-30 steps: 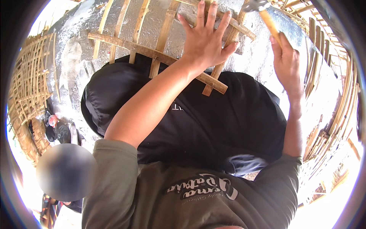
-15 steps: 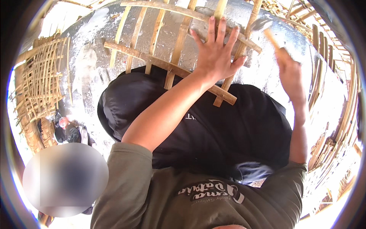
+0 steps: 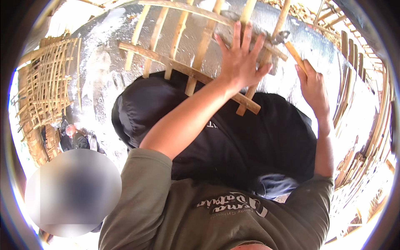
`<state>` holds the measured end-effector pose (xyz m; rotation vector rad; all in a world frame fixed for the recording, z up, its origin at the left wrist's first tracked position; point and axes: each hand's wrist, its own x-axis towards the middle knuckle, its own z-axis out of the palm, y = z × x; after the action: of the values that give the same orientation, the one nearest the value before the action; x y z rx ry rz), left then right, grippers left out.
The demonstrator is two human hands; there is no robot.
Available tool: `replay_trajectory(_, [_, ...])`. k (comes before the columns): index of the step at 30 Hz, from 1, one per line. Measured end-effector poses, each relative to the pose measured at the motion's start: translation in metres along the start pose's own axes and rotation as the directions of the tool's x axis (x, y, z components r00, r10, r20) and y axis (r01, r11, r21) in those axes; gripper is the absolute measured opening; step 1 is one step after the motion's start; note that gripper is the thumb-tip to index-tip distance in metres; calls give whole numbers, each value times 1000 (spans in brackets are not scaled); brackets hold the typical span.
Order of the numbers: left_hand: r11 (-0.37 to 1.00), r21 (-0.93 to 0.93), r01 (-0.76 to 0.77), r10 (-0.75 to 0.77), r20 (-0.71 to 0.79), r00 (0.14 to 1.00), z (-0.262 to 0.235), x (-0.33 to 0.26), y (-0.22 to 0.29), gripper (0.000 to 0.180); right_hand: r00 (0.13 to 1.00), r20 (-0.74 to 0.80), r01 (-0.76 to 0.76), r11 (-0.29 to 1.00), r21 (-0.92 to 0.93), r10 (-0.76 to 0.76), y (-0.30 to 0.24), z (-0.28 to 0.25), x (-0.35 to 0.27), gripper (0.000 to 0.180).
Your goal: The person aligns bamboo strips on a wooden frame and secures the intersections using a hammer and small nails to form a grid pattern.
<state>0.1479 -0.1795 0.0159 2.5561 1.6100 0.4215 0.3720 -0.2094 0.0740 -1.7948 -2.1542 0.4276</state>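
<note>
A frame of bamboo laths (image 3: 179, 66) lies across my black-trousered knees (image 3: 258, 141) on a grey floor. My left hand (image 3: 241, 62) lies flat on the frame's near crosspiece with its fingers spread, pressing on it and holding nothing. My right hand (image 3: 313, 85) is shut on the wooden handle of a hammer (image 3: 291, 48). The hammer's metal head sits just above an upright lath, to the right of my left fingertips.
A woven bamboo panel (image 3: 46, 87) stands at the left. Stacks of bamboo strips (image 3: 360, 87) curve along the right edge. Small dark objects and something red (image 3: 71, 135) lie on the floor at the left. The grey floor (image 3: 104, 79) is wet or shiny.
The hammer head has come down from the top edge to just above the frame. My left hand has stayed spread on the laths. The view has shifted a little.
</note>
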Motion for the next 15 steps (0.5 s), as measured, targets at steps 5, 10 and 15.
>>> replay_trajectory(5, [1000, 0, 1, -1, 23, 1000, -4, -1, 1, 82, 973, -28, -224, 969, 106, 228, 4, -12, 2, 26])
replay_trajectory(10, [1000, 10, 7, -7, -3, 1000, -7, -6, -3, 82, 955, 111, -294, 926, 235, 275, -33, -40, -1, 33])
replay_trajectory(15, [999, 9, 39, -39, 19, 999, -10, -8, -3, 83, 922, 176, -377, 695, 613, 344, -65, -57, -12, 25])
